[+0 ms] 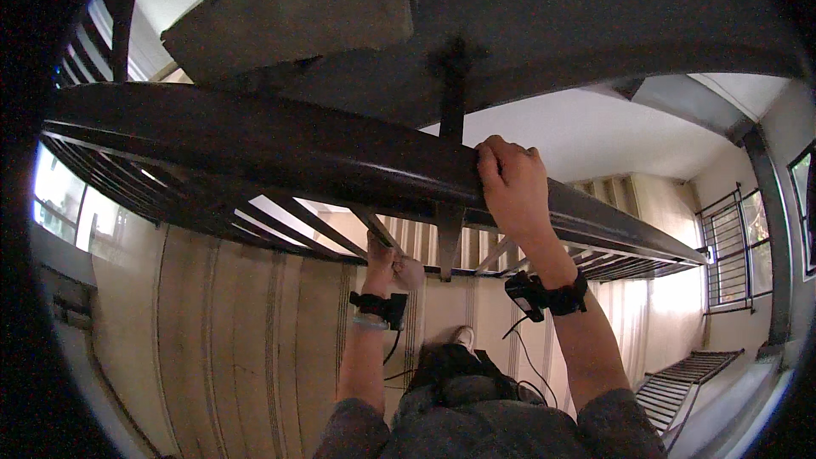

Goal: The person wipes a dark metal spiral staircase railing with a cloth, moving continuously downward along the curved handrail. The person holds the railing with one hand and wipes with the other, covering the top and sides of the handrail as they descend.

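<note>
A dark, wide handrail [357, 166] crosses in front of me, with slim balusters [319, 229] below it. My right hand [516, 185] is curled over the top of the rail, fingers on its far side. Lower down, my left hand [380, 256] is at one baluster, holding a pale, bunched cloth [408, 273] against or beside it. The left fingers are partly hidden, so how far the cloth wraps around the bar cannot be told. Each wrist wears a black strapped device with a cable.
Beige stair treads [248, 331] with dark grooved lines lie under me; one shoe [464, 336] shows. A thicker post [451, 239] supports the rail. Above is the dark underside of another flight [542, 19]. A barred window [733, 248] and another railing [682, 389] are at right.
</note>
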Demonstrator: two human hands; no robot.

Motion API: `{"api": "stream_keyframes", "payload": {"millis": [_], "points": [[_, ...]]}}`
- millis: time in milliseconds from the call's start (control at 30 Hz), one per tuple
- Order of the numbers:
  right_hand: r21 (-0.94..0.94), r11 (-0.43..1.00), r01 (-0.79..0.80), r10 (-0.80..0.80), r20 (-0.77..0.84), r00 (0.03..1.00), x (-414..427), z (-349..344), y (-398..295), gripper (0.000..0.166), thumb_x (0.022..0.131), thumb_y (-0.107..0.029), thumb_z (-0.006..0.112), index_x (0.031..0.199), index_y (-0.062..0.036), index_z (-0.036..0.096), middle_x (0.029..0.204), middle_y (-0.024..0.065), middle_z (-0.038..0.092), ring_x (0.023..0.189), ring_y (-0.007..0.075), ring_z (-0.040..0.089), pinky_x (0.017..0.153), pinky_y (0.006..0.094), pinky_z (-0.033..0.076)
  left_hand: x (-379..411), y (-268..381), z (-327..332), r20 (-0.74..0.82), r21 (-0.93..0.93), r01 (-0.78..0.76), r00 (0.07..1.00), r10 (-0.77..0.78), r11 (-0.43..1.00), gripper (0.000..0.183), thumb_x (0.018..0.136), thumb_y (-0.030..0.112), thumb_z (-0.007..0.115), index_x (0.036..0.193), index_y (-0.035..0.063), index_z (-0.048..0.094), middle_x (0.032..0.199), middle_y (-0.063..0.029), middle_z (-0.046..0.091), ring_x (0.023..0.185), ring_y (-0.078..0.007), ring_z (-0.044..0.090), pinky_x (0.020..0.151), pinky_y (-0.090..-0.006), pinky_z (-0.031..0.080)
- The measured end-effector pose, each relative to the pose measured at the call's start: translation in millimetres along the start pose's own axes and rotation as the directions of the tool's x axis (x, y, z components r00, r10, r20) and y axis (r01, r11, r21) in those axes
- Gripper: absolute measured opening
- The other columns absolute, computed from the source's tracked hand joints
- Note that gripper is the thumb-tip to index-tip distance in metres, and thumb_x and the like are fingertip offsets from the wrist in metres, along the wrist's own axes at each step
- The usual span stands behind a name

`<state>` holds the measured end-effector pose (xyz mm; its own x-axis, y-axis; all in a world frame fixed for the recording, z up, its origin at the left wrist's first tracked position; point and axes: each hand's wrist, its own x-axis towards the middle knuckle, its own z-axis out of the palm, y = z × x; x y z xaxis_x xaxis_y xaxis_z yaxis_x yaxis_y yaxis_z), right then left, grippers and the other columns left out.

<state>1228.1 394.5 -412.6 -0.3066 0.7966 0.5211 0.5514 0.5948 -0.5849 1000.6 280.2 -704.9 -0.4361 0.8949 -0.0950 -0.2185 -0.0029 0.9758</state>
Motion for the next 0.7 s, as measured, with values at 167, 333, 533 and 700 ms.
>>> {"api": "stream_keyframes", "payload": {"millis": [167, 333, 533, 700], "points": [[0.019, 1.000, -0.004, 0.003, 0.069, 0.998, 1, -1, -5, 0.016, 0.090, -0.015, 0.050, 0.084, -0.0033, 0.059, 0.071, 0.0164, 0.062, 0.071, 0.0364, 0.059, 0.073, 0.0462, 0.038, -10, 15, -24, -0.132, -0.356, -0.052, 0.991, 0.005, 0.933, 0.042, 0.085, 0.000, 0.055, 0.125, 0.0089, 0.046, 0.103, -0.0088, 0.057, 0.074, -0.0198, 0.059, 0.052, -0.0294, 0.049], [-0.036, 0.999, -0.009, 0.012, 0.066, 0.998, -1, 3, -1, 0.016, 0.091, -0.016, 0.049, 0.088, -0.0041, 0.059, 0.073, 0.0152, 0.062, 0.075, 0.0346, 0.060, 0.074, 0.0462, 0.039, -54, 80, -101, -0.315, -0.046, -0.331, 0.900, 0.300, 0.943, 0.034, 0.083, 0.009, 0.056, 0.117, 0.0045, 0.057, 0.115, -0.0077, 0.058, 0.094, -0.0197, 0.060, 0.072, -0.0267, 0.052], [-0.098, 0.995, 0.009, -0.007, 0.015, 1.000, -7, -1, 11, 0.019, 0.093, -0.017, 0.046, 0.089, -0.0051, 0.060, 0.074, 0.0155, 0.063, 0.071, 0.0355, 0.060, 0.075, 0.0457, 0.039, -57, 291, -50, -0.278, -0.286, -0.727, 0.687, 0.672, 0.624, 0.042, 0.088, 0.013, 0.052, 0.128, 0.0018, 0.052, 0.125, -0.0148, 0.055, 0.116, -0.0288, 0.051, 0.096, -0.0389, 0.045], [-0.075, 0.997, 0.031, -0.032, -0.011, 0.999, -9, -4, 7, 0.023, 0.094, -0.018, 0.044, 0.087, -0.0028, 0.060, 0.073, 0.0199, 0.061, 0.069, 0.0405, 0.059, 0.069, 0.0475, 0.042, 12, 274, -24, 0.265, 0.956, -0.237, 0.429, 0.863, -0.176, 0.048, 0.071, 0.005, 0.059, 0.119, 0.0121, 0.061, 0.130, -0.0175, 0.054, 0.130, -0.0374, 0.038, 0.110, -0.0572, 0.018]]}}
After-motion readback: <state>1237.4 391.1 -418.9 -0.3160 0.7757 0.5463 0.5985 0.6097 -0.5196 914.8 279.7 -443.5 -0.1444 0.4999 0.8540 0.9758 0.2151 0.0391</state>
